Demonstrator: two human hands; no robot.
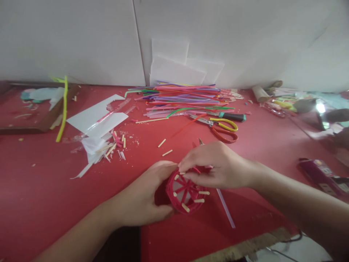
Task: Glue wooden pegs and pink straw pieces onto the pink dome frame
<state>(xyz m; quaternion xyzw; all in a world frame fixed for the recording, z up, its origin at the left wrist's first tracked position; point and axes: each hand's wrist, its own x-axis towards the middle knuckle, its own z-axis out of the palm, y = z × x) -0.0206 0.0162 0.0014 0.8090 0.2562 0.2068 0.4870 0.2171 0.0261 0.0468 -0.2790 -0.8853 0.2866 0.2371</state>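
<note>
Near the table's front edge, my left hand (144, 196) is wrapped round the left side of a small red woven basket (170, 191). Short pale wooden sticks (185, 207) poke up around its rim, and red strips cross its bottom like spokes. My right hand (215, 165) reaches over the far rim, thumb and fingers pinched at the basket's edge by a stick, where a red strand shows. Whether the fingertips grip the strand or the stick cannot be made out. A pale purple strip (225, 209) lies just right of the basket, partly under my right hand.
Scissors (222, 127) and a black-and-teal handled tool (232, 116) lie beyond my right hand. Colourful pipe cleaners (185, 98) are piled at the wall. Paper scraps (95, 116) and stick offcuts lie left. A brown tray (40, 127) stands far left, a purple box (321, 176) right.
</note>
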